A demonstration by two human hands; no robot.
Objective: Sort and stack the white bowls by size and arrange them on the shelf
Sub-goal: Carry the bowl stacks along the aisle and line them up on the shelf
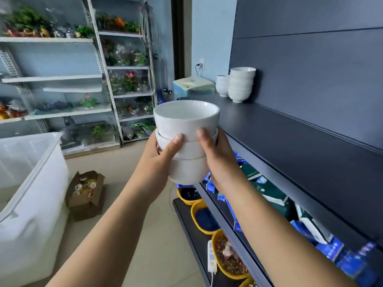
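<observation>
The bowl stack (186, 129) hides the fingers of the left hand (155, 160) and right hand (219, 160), thumbs excepted.

clear plastic bin (31, 183) left | cardboard box (86, 188) on floor | yellow tubs (204, 219) below | blue boxes (331, 249) right

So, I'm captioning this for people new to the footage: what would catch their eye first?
The bowl stack held up mid-frame, gripped by the left hand and right hand on either side. Beyond it, at the far end of the dark shelf, a tall stack stands beside a short stack of white bowls. A big translucent bin fills the lower left.
</observation>
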